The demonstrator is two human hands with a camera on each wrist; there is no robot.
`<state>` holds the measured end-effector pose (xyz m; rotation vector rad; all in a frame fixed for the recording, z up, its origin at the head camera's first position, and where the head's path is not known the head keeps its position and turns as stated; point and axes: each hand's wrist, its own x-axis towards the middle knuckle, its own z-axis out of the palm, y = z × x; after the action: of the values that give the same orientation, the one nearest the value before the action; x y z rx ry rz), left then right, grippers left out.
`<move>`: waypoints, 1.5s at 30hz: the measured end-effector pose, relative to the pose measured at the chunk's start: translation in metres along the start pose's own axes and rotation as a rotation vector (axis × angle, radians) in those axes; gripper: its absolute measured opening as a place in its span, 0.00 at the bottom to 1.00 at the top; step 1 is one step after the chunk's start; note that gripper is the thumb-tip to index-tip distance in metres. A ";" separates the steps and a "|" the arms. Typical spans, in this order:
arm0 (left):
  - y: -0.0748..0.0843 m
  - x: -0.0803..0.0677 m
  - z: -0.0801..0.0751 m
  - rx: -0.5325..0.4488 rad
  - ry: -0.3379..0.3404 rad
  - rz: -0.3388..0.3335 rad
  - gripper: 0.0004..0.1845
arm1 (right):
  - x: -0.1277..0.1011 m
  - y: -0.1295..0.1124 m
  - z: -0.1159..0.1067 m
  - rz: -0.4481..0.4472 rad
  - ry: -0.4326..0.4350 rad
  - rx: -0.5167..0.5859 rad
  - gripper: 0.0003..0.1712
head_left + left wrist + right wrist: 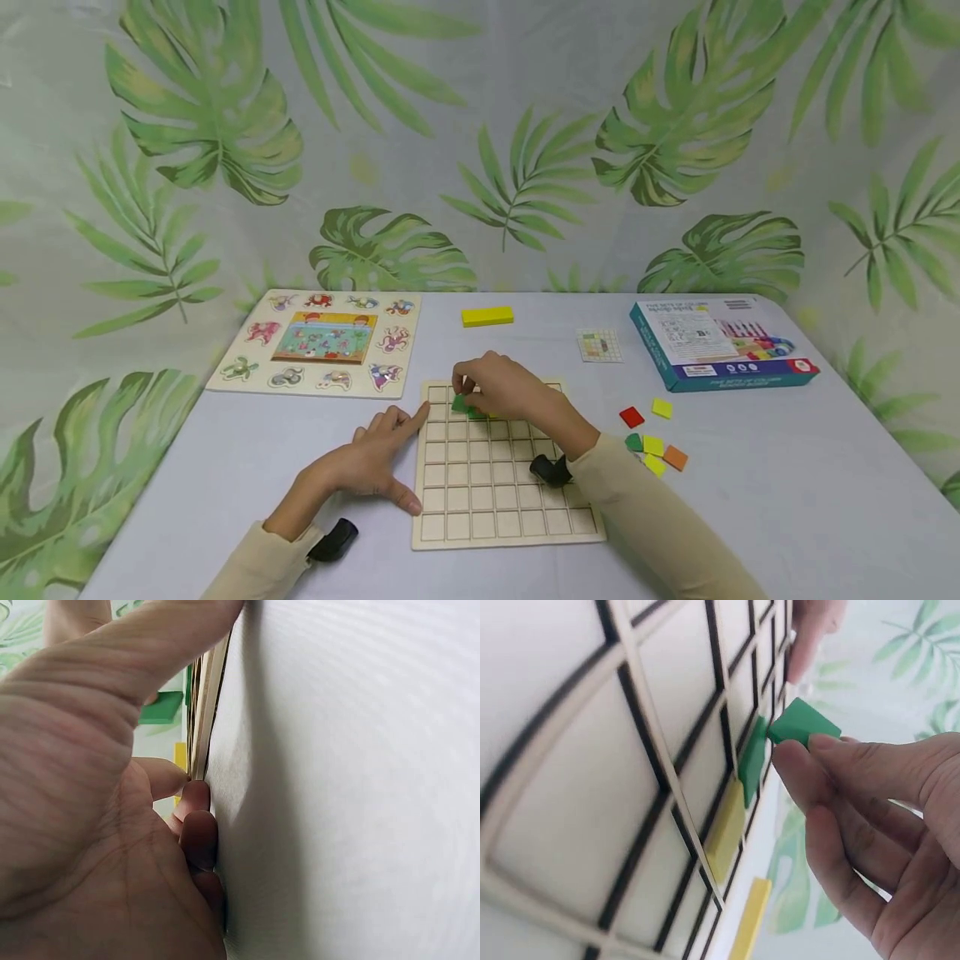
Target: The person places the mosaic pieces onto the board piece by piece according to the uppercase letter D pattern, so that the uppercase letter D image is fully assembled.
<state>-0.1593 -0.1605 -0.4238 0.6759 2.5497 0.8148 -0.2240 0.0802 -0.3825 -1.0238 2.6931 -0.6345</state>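
A wooden grid board (450,527) lies in the middle of the table. My right hand (501,385) pinches a green square tile (804,722) between thumb and fingertips, close over the board's far row. In the right wrist view, another green tile (752,761) and a yellow tile (726,831) sit in neighbouring cells, partly hidden by my hand in the head view. My left hand (373,458) is spread along the board's left edge, its index fingertip and thumb touching that edge.
Several loose tiles, among them a red one (632,417) and an orange one (676,457), lie right of the board. Behind it are a yellow block (487,317) and a small pattern card (600,345). A puzzle board (247,333) is back left, a game box (723,342) back right.
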 end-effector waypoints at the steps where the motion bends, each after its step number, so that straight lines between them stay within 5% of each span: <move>1: 0.001 0.000 0.000 0.001 -0.001 0.000 0.73 | 0.001 -0.001 0.002 0.007 -0.004 -0.012 0.03; 17: -0.001 0.000 0.000 0.027 0.009 0.020 0.73 | 0.011 -0.018 0.014 0.098 -0.025 -0.292 0.02; 26: 0.000 -0.002 -0.002 0.031 0.014 0.013 0.73 | 0.001 -0.024 0.016 0.079 -0.002 -0.308 0.06; 34: 0.000 -0.001 -0.003 0.058 0.017 0.021 0.73 | -0.013 -0.028 0.007 0.055 -0.133 -0.450 0.18; 39: 0.001 -0.001 -0.003 0.053 0.011 0.011 0.73 | -0.019 -0.022 0.005 0.027 -0.205 -0.459 0.27; 45: 0.001 -0.001 0.000 0.027 0.006 0.015 0.73 | -0.029 -0.017 0.006 -0.012 -0.159 -0.373 0.22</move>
<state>-0.1580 -0.1605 -0.4225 0.7030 2.5682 0.7900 -0.1907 0.0861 -0.3793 -1.1181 2.7204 -0.0431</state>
